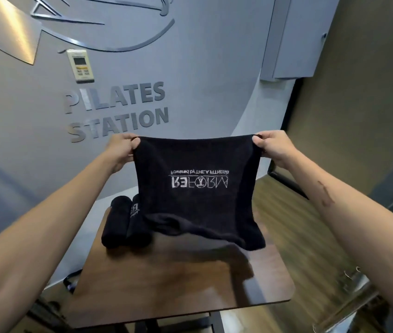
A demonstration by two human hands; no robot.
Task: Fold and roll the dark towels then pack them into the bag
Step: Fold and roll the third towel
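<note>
— So, what are the hands doing?

— Both are raised and pinching the top edge of one dark towel. The left hand pinches the left corner between thumb and curled fingers; the right hand pinches the right corner the same way, so the edge is stretched taut between them.

— How does the towel hang?

— It drops straight down from the two hands, its white lettering reading upside down and mirrored from here. The lower end sags onto the wooden table below the hands, bunched and slightly blurred.

— Anything else down there?

— Two rolled towels lie side by side on the table, below the left hand and just left of the hanging towel's bottom edge. The nearer one seems to touch or slip under that edge; I cannot tell which.

— And the bag?

— I can't make one out for certain. A dark shape with a strap lies on the floor off the table's left side, under the left forearm, too hidden to name.

— Behind the hands?

— A grey wall with metal lettering, and a white controller above and left of the left hand.
</note>
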